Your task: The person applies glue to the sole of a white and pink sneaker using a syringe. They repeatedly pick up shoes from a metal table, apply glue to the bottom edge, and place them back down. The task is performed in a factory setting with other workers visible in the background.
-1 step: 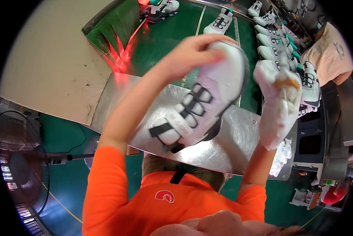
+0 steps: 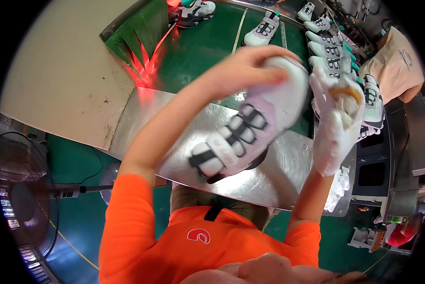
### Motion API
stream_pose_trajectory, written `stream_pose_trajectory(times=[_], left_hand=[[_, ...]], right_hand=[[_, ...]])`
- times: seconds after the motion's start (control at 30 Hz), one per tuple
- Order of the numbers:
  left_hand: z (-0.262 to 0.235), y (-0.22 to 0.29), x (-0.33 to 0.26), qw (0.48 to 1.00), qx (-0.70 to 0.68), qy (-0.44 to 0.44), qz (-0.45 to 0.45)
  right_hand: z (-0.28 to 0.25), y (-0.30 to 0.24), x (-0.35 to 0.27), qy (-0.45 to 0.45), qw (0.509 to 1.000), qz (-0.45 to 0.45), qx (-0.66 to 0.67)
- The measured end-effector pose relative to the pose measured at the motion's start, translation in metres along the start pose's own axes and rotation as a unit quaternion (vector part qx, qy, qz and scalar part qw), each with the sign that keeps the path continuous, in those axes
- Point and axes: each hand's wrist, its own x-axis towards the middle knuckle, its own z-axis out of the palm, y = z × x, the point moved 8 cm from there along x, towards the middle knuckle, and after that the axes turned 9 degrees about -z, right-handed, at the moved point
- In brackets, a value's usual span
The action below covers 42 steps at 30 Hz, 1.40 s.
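Gripping the toe end, our bare left hand (image 2: 252,67) holds a white-and-lilac shoe with black criss-cross straps (image 2: 259,120). In the head view we have it tilted above a flat, silvery metal plate (image 2: 293,163), toe up and away, heel toward our body. Our white-gloved right hand (image 2: 333,137) is raised just beside the toe, with a pale item ringed by an amber band (image 2: 349,112) showing at its fingers; we cannot tell how firmly it is held. We judge this shoe's handling partway along: setting down is not yet done. Similar strapped shoes (image 2: 326,50) stand lined up at our right, and another strapped shoe (image 2: 262,32) sits ahead on a green surface (image 2: 189,61); whether those are finished, we cannot tell.
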Motion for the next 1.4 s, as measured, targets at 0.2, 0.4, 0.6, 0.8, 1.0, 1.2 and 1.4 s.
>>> stream_pose_trajectory(times=[0.2,0.4,0.6,0.8,1.0,1.2,1.4], left_hand=[[0.071,0.029,-0.066,0.967,0.252,0.019,-0.039],[0.138,-0.004,-0.133,0.877,0.444,0.127,0.137],[0.116,0.025,-0.149,0.804,0.554,0.072,0.201],[0.079,0.003,-0.187,0.749,0.63,-0.018,0.205],[0.066,-0.009,-0.193,0.762,0.618,-0.008,0.193],[0.062,-0.003,-0.176,0.778,0.596,-0.009,0.196],[0.058,0.001,-0.163,0.785,0.595,-0.022,0.173]], right_hand=[[-0.075,-0.035,-0.035,0.14,0.967,-0.003,-0.215],[-0.112,-0.059,-0.1,0.314,0.935,-0.032,-0.161],[-0.119,-0.077,-0.162,0.343,0.923,0.05,-0.166],[-0.095,-0.034,-0.182,0.177,0.934,0.269,-0.155],[-0.054,0.033,-0.144,0.047,0.902,0.407,-0.135],[-0.006,0.091,-0.111,-0.081,0.881,0.457,-0.094],[0.019,0.118,-0.105,-0.166,0.863,0.463,-0.113]])
